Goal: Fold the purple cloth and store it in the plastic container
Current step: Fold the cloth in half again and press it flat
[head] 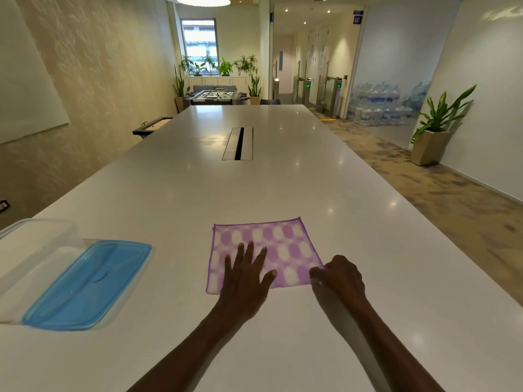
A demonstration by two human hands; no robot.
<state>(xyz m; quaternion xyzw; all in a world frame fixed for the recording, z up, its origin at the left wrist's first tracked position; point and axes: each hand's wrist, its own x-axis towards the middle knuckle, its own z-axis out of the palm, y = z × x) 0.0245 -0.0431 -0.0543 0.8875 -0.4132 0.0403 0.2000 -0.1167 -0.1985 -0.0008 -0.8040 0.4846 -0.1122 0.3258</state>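
1. Left hand [245, 275] is pressed flat, fingers spread, on the purple-and-white patterned cloth [271, 247] lying on the white table [283, 188]; right hand [341, 274] pinches its near right corner.
2. Risk: the fold could be skewed if the corner is dragged.
3. The clear plastic container [34, 250] sits far left; the fold could be loosened in transfer.

You see a purple cloth [266, 250] patterned with white ovals, a blue lid [87, 287], and a white counter [283, 179].

— What runs down the middle of the long glossy white table [175, 193]?
— A narrow metal cable hatch [238, 143], its dark slot open, set lengthwise toward the far end.
— And past the far edge?
— A foosball table [215, 97] among leafy potted plants [223, 66]. Right of the table, stacked water bottles [379, 106] behind glass.
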